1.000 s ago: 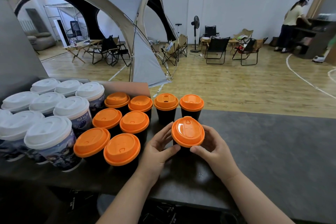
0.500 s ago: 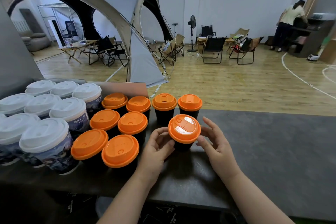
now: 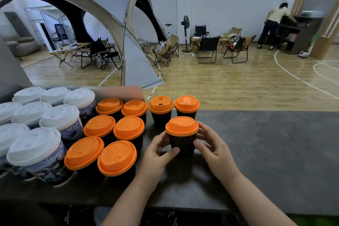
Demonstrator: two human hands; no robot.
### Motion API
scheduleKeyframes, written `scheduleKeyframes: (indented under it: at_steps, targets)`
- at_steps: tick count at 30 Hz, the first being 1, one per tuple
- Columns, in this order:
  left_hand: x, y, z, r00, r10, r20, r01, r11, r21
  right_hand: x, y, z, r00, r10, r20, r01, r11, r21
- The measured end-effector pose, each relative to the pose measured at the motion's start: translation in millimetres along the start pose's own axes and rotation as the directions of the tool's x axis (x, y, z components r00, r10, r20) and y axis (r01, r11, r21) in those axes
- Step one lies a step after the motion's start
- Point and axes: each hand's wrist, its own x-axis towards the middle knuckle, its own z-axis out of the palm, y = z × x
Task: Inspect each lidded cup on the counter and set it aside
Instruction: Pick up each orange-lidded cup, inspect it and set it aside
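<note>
Now the cup [image 3: 182,145] stands upright on the counter [image 3: 266,143], held between both hands: left hand [image 3: 157,152] curled round its left wall, right hand [image 3: 212,150] round its right. Other cups [image 3: 128,130] crowd left and behind, so setting aside probably means moving right, the right hand's side

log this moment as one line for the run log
phase: inspect; object: orange-lidded cup, upright; left hand: holds cup side; right hand: holds cup side; released: no
</note>
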Motion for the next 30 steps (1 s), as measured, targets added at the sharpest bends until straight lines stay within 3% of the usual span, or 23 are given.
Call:
scheduleKeyframes:
  at_steps: [4,12,17,21,25,30]
  targets:
    - [-3.8,0.5,4.2,0.999,0.033,0.024,-0.035,0.997,0.073,-7.3,-4.5,-5.6,0.995,0.054,0.085,-0.055,0.998,0.015]
    - [-24.3,15.7,59.7,0.988,0.078,0.132,-0.09,0.992,0.093,-41.4,-11.3,-66.5,0.999,0.03,-0.034,-0.032,0.997,-0.067]
    - [-46.3,18.4,147.7,0.986,0.137,0.099,-0.151,0.976,0.157,-78.4,-16.6,-140.5,0.993,0.07,-0.091,-0.069,0.997,0.017]
    - [-70.0,16.6,227.7,0.982,0.156,0.103,-0.173,0.968,0.181,-115.9,-18.7,-208.9,0.994,0.097,-0.051,-0.099,0.994,-0.047]
    - [-88.2,16.7,302.8,0.973,0.147,0.179,-0.177,0.971,0.163,-149.6,-14.3,-289.0,0.99,0.106,-0.09,-0.117,0.984,-0.132]
    - [-100.3,15.2,390.6,0.976,0.133,0.17,-0.144,0.988,0.054,-182.5,-2.3,-374.2,0.978,0.121,-0.169,-0.153,0.97,-0.191]
